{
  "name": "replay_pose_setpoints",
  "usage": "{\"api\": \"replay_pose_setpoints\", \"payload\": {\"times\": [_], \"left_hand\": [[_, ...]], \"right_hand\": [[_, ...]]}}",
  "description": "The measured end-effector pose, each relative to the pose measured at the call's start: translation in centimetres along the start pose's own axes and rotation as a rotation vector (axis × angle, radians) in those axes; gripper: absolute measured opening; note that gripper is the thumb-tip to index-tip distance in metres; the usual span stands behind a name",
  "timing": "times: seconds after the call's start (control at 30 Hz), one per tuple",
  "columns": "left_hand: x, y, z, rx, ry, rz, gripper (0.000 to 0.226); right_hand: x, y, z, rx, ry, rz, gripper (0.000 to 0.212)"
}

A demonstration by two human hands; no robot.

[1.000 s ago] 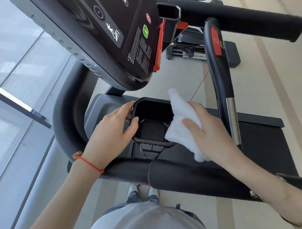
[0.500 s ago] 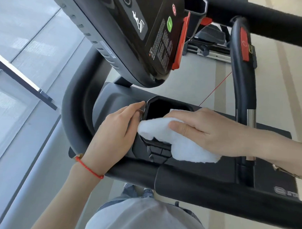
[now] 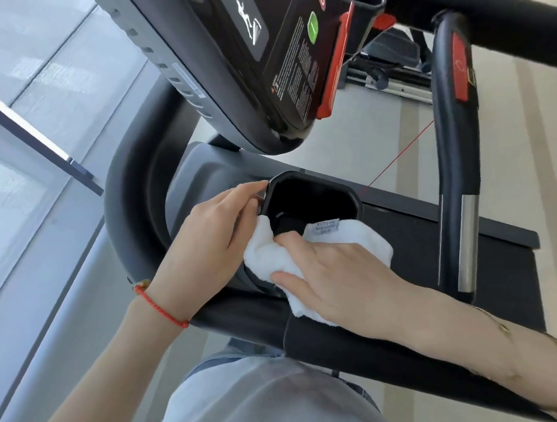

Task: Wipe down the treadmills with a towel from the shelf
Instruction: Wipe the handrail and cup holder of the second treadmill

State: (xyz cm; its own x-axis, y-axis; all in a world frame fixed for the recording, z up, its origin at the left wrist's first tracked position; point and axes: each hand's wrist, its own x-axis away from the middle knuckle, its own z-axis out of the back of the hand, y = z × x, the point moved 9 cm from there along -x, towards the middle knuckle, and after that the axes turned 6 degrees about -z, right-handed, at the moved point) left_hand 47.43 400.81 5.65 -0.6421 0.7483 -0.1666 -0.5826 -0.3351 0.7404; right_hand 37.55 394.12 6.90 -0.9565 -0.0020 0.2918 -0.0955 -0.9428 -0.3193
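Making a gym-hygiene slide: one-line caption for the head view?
Right hand presses white terry towel on black plastic cup holder; left hand touches its rim.

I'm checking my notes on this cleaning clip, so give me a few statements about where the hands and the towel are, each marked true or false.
1. The right hand presses a white towel against the near rim of the cup holder. True.
2. The left hand is holding the towel. False: it rests on the cup holder's left edge, beside the towel.
3. A red string bracelet is on the left wrist. True.
4. The towel's label is hidden. False: it faces up at the towel's far edge.
5. The green button on the console is covered by the towel. False: it is uncovered, well above the towel.
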Motion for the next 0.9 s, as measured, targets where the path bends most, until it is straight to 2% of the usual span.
{"api": "replay_pose_setpoints", "payload": {"times": [0.07,0.17,0.23,0.3,0.4,0.47,0.6,0.73,0.83,0.9], "left_hand": [[0.1,0.0,0.0,0.006,0.009,0.002,0.033],[0.3,0.1,0.1,-0.024,-0.003,-0.004,0.034],[0.5,0.1,0.2,-0.036,-0.007,-0.001,0.035],[0.6,0.3,0.2,-0.040,-0.013,0.000,0.036],[0.7,0.4,0.0,-0.046,-0.031,0.018,0.037],[0.7,0.5,0.0,-0.067,-0.035,0.023,0.038],[0.5,0.7,-0.1,-0.095,-0.043,0.037,0.040],[0.3,0.8,-0.5,-0.119,-0.060,0.065,0.045],[0.2,1.0,-0.8,-0.092,-0.058,0.095,0.048],[0.2,0.9,-0.8,-0.088,-0.056,0.110,0.050]], "right_hand": [[0.8,0.5,0.4,0.066,0.010,-0.021,0.054],[2.2,0.7,1.8,0.126,0.135,0.088,0.040],[2.1,1.1,2.0,0.219,0.147,0.143,0.038],[1.2,1.6,1.6,0.330,0.071,0.208,0.046],[-0.3,3.5,3.6,0.316,0.083,0.178,0.025],[-1.3,4.6,3.4,0.338,0.060,0.136,0.027],[-3.2,4.1,0.1,0.372,-0.126,0.209,0.013],[-3.9,4.4,-0.9,0.430,-0.267,0.311,0.033],[-3.9,3.6,-1.1,0.518,-0.315,0.405,0.024],[-3.3,3.0,-0.8,0.557,-0.319,0.422,0.028]]}}
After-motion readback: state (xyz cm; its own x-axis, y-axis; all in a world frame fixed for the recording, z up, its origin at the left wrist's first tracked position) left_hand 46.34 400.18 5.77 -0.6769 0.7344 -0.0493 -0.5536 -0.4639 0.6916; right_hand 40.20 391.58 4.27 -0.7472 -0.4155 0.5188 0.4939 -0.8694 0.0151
